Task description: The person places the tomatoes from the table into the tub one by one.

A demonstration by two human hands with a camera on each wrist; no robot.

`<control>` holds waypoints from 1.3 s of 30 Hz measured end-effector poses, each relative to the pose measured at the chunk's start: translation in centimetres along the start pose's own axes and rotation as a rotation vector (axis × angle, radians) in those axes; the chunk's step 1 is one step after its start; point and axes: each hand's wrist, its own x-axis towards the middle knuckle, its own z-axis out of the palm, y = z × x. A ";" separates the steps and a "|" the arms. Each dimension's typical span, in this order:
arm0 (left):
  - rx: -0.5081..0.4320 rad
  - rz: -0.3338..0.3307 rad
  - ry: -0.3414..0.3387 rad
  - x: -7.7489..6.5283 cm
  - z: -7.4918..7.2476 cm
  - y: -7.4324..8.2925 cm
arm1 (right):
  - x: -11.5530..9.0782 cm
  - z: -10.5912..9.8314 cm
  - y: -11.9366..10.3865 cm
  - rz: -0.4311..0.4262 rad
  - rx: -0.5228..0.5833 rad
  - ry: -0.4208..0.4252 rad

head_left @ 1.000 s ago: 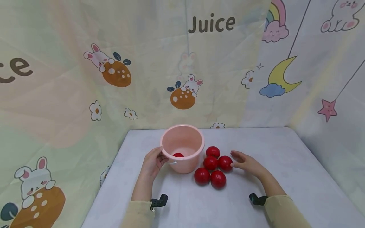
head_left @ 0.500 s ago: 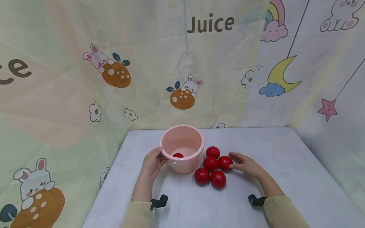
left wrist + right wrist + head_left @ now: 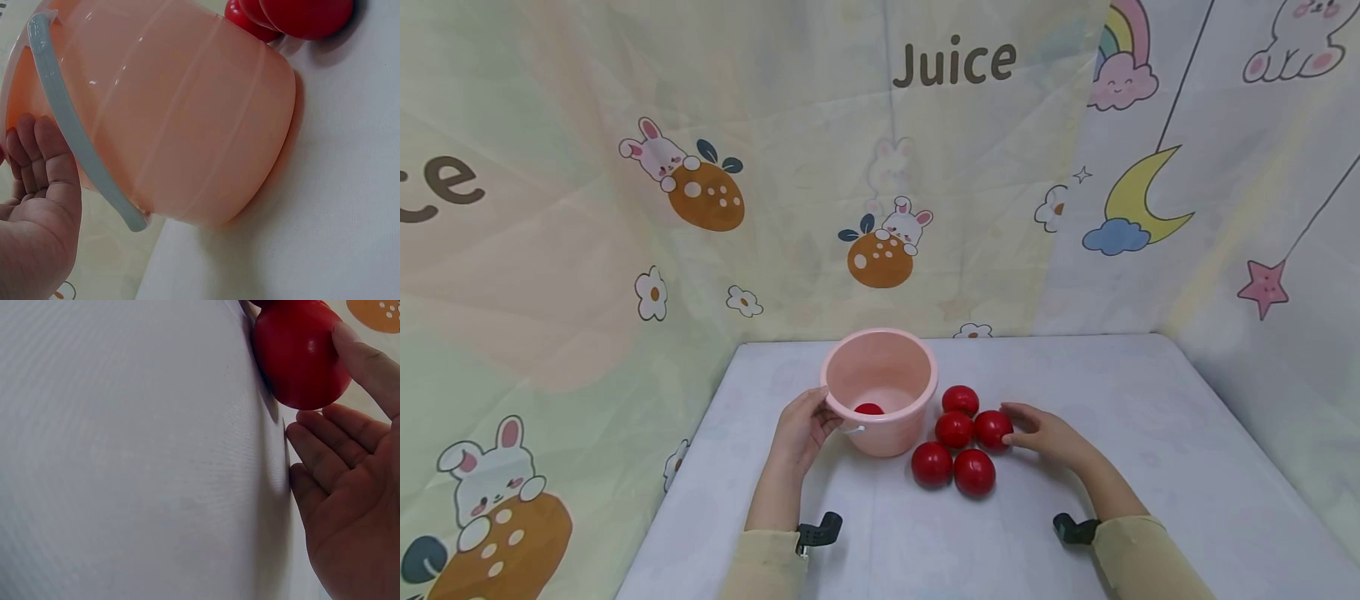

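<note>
A pink bucket point(image 3: 891, 435) stands upright on the table, a red ball point(image 3: 869, 409) showing at its bottom. My left hand point(image 3: 803, 427) holds its rim at the left side, fingers bent at the rim beside the pale handle point(image 3: 78, 128) in the left wrist view. Several glossy red balls lie clustered to the right of the bucket. At the rightmost ball point(image 3: 993, 431) is my right hand point(image 3: 1051, 436), its thumb against the ball's side. In the right wrist view the other fingers extend loosely beside that ball, not wrapped round it.
The white-covered table point(image 3: 880, 550) reaches back to a printed cloth wall point(image 3: 790, 167). Nearer me lie two front balls, one of them the front right ball point(image 3: 974, 473). A dark wrist camera point(image 3: 1075, 529) sits at my right sleeve.
My right hand has shifted slightly left and down, its thumb now against the rightmost ball. The left hand and bucket have stayed in place.
</note>
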 end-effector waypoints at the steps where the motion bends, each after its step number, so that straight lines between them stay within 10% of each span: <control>1: 0.000 0.000 0.000 0.0 0.0 0.0 | 0.0 0.0 0.0 0.005 0.000 0.001; 39: -0.013 -0.015 0.001 0.2 -0.2 -0.1 | -0.4 -0.8 0.1 0.022 0.041 0.033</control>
